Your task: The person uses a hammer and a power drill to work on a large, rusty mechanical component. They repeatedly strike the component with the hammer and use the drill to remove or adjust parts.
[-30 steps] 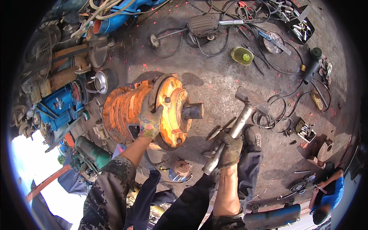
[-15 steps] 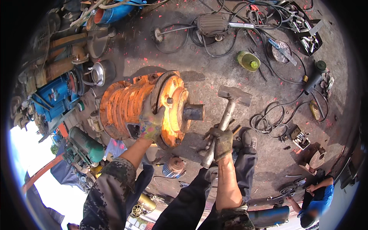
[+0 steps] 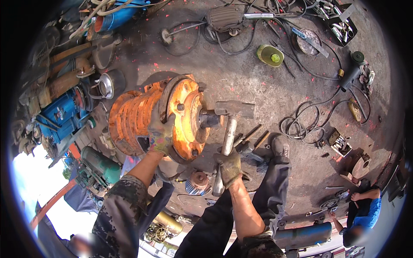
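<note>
Closer to the shaft [image 3: 210, 120] of the orange machine [image 3: 135, 117] came the hammer [image 3: 229, 135] in the head view, gripped in the right hand [image 3: 229, 166]; the left hand [image 3: 161, 136] lay spread on the machine, left of the hammer. Poor aim risked a glancing blow to those fingers.

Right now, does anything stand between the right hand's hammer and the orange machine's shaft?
Nothing visible does. The hammer head overlaps the shaft near its end in this view; contact cannot be told. The left hand lies on the ribbed body, off to the side.
</note>
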### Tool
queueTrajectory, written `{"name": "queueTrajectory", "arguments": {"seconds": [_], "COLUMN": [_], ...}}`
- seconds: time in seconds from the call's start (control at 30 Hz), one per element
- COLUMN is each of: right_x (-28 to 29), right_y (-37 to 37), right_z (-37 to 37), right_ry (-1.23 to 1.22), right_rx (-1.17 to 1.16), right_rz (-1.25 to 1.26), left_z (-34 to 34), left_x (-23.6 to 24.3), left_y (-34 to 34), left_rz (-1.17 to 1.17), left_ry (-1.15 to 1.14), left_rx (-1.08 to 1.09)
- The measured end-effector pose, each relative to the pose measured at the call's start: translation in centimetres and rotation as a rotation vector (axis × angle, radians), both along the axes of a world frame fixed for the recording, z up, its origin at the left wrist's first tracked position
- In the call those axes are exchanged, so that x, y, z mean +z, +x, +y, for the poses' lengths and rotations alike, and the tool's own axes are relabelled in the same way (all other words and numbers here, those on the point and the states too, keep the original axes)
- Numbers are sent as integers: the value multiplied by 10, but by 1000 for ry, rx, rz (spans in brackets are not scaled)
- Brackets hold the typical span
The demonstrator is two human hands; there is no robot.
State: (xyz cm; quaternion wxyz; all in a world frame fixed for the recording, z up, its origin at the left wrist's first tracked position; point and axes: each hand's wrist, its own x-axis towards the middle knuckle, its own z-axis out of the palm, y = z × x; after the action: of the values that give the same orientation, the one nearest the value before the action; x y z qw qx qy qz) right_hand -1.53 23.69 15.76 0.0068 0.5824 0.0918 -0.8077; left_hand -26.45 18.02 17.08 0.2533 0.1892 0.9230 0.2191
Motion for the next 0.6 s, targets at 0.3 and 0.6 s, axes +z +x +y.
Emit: {"name": "queueTrajectory", "arguments": {"seconds": [0.3,0.6], "right_x": [-72,-100], "right_y": [95,17], "right_z": [14,-35], "right_ry": [-69,-136], "right_rx": [-373,155], "right_rz": [-253,-21], "left_z": [-17,18], "left_x": [-18,4], "left_y": [-7,12], "left_rz": [-7,-125], "left_ry": [22,83], "left_rx": [36,88]}}
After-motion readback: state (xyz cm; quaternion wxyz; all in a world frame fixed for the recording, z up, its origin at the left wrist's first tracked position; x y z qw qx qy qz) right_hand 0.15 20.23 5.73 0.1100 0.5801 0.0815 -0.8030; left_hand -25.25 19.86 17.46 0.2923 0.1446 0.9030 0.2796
